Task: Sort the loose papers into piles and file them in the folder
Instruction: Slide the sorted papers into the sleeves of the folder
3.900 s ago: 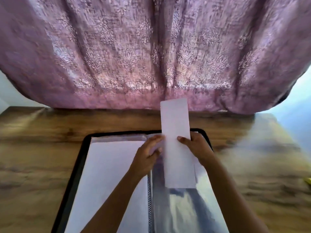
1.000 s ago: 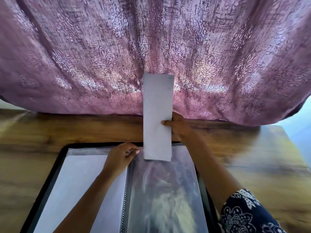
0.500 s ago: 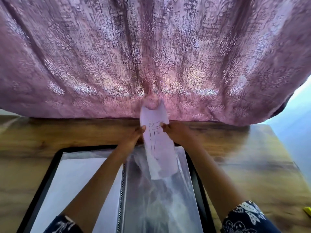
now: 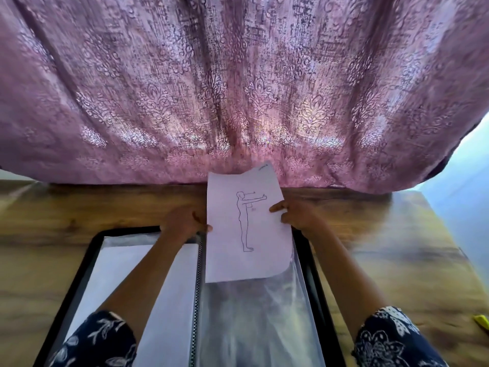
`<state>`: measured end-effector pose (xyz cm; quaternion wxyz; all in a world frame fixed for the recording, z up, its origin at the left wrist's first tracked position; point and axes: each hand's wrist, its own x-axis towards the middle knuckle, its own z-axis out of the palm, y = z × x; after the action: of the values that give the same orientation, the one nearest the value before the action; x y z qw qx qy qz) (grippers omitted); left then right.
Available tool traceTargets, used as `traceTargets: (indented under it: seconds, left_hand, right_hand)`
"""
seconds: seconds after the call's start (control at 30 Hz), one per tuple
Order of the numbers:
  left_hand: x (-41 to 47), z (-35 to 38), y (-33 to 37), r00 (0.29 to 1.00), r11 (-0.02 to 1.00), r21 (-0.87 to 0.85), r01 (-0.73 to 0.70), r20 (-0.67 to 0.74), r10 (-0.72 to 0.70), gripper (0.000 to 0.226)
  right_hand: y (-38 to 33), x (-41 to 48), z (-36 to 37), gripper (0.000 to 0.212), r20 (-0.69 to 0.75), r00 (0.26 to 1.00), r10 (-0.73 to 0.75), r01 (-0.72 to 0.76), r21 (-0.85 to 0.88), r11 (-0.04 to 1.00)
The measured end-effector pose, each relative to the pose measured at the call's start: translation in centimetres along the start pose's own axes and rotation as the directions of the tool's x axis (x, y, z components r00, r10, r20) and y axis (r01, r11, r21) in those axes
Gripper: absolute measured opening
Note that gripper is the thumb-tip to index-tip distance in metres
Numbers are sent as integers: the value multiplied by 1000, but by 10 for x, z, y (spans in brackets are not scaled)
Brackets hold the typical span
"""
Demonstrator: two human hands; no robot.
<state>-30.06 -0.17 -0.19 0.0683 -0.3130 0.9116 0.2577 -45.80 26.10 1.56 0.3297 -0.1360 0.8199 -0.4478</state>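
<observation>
A black display folder [image 4: 87,258] lies open on the wooden table. Its left page holds a white sheet [image 4: 124,271]; its right page is a clear plastic sleeve [image 4: 254,321]. A white paper [image 4: 262,250] with a line drawing of a standing figure is unfolded and held upright over the top of the right sleeve. My left hand [image 4: 182,223] pinches the paper's left edge. My right hand [image 4: 296,214] pinches its right edge, thumb on the front. The paper's lower edge overlaps the sleeve; whether it is inside the sleeve I cannot tell.
A purple patterned curtain [image 4: 238,88] hangs along the table's far edge, just behind the paper. Bare wooden table [image 4: 397,260] shows left and right of the folder. A small yellow object [image 4: 481,321] lies at the right edge.
The paper was a narrow folded strip held mainly by my right hand; now it is unfolded wide with the drawing showing, and both hands hold its side edges.
</observation>
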Motion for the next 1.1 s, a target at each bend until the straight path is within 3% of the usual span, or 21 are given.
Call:
traceTargets:
  seconds: [0.07, 0.13, 0.2, 0.27, 0.33, 0.4, 0.47, 0.57, 0.63, 0.7, 0.8, 0.87, 0.93, 1.03, 1.1]
  left_hand:
    - [-13, -5, 6, 982, 999, -36, -27, -187, 20, 47]
    - [-24, -3, 6, 922, 964, -155, -216, -358, 149, 32]
    - [-42, 2, 0, 877, 898, -195, -395, -370, 306, 33]
    - [-55, 15, -12, 860, 871, -149, -468, -302, 411, 48]
    - [-58, 32, -26, 875, 888, -65, -455, -221, 431, 61]
    - [-58, 46, -36, 885, 903, 68, -425, -179, 430, 75]
    - [-55, 53, -42, 890, 908, 114, -403, -185, 418, 84]
    - [-54, 53, -39, 892, 920, 117, -375, -225, 392, 82]
    - [-56, 54, -38, 891, 929, 128, -348, -263, 370, 78]
    - [-57, 54, -36, 895, 935, 123, -332, -272, 354, 78]
    - [-56, 56, -35, 899, 938, 139, -317, -273, 344, 79]
    - [-54, 57, -36, 895, 936, 163, -312, -282, 347, 77]
    - [-54, 58, -37, 893, 932, 191, -309, -277, 354, 76]
    - [-52, 59, -38, 897, 932, 198, -304, -269, 350, 73]
    - [-51, 59, -38, 890, 931, 194, -308, -289, 354, 71]
  right_hand:
    - [-4, -1, 6, 31, -165, 986, -27, -17, -257, 966]
    - [-13, -10, 13, 34, -338, 898, -281, 53, -552, 832]
    - [-26, -35, 34, 31, -328, 792, -515, 269, -570, 776]
    - [-28, -62, 66, 29, -179, 717, -674, 455, -611, 647]
    - [-9, -79, 95, 56, 66, 776, -627, 500, -670, 549]
    - [27, -82, 102, 85, 185, 868, -462, 430, -744, 511]
    - [65, -78, 90, 81, 70, 877, -476, 334, -801, 497]
    - [89, -73, 63, 78, -133, 916, -379, 134, -788, 601]
    - [82, -67, 54, 83, -269, 901, -342, 1, -786, 619]
    - [62, -55, 56, 74, -335, 862, -382, -53, -807, 589]
    - [23, -46, 80, 66, -272, 790, -549, 77, -845, 529]
    - [2, -55, 115, 69, -109, 790, -604, 258, -834, 488]
    - [3, -70, 151, 73, 61, 843, -534, 359, -804, 475]
    - [40, -80, 160, 69, -7, 867, -498, 275, -827, 491]
    - [66, -76, 133, 68, -110, 884, -454, 188, -805, 562]
